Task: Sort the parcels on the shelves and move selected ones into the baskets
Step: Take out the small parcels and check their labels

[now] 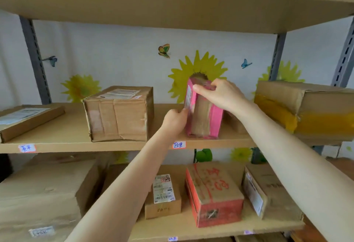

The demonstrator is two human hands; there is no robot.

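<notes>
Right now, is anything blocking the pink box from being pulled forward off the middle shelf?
Nothing visible is. The pink cardboard box stands upright at the shelf's front edge, with both hands on it: left hand at its left side, right hand over its top. The taped brown cardboard box sits apart to its left. No basket is in view.

Matt cardboard shelf [72, 132]; pink parcel [205, 115] wrapped in glossy brown tape.
</notes>
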